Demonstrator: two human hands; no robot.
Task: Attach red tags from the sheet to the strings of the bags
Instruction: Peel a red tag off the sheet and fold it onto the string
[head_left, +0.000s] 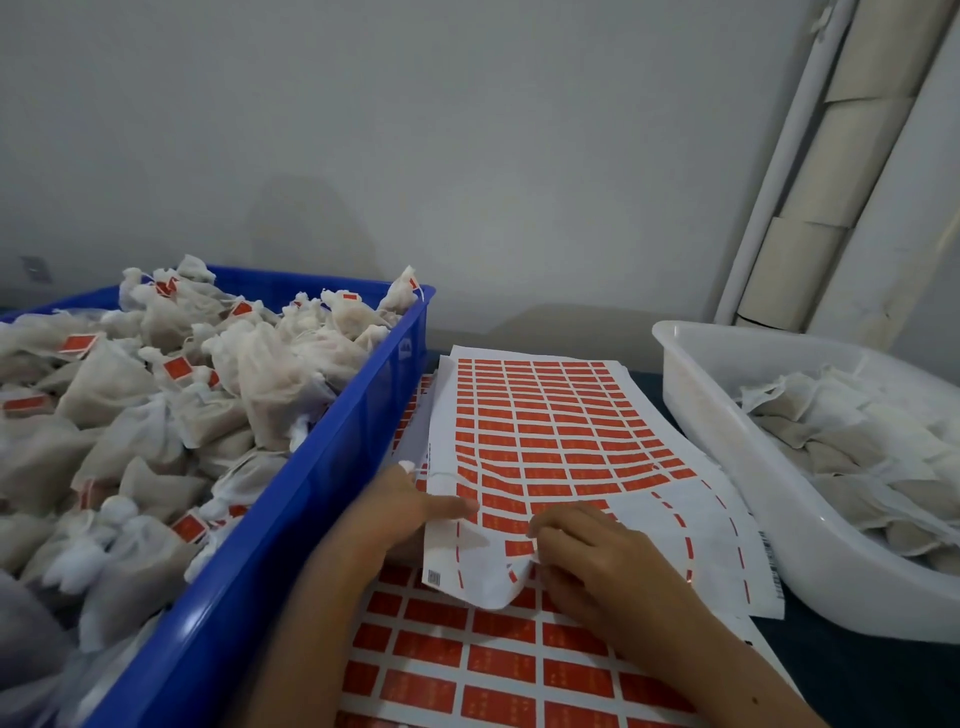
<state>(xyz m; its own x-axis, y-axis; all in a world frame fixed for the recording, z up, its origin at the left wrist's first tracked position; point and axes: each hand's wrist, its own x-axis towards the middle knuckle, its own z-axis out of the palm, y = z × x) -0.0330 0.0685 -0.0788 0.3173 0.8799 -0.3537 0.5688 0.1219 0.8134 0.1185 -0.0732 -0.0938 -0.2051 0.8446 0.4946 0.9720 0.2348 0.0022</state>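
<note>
Glossy sheet (561, 441) of rectangular red tags, curling at its near edge. Left hand (410, 512) lies flat-fingered on its left margin; right hand (587, 551) pinches a tag. Gauzy drawstring bags (171, 410) fill the blue crate (322, 467) left of the sheet.

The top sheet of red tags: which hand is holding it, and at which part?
The right hand pinches the top sheet at its curled near edge, beside a red tag. The left hand presses the sheet's left edge with a straight finger; a white string lies there.
</note>
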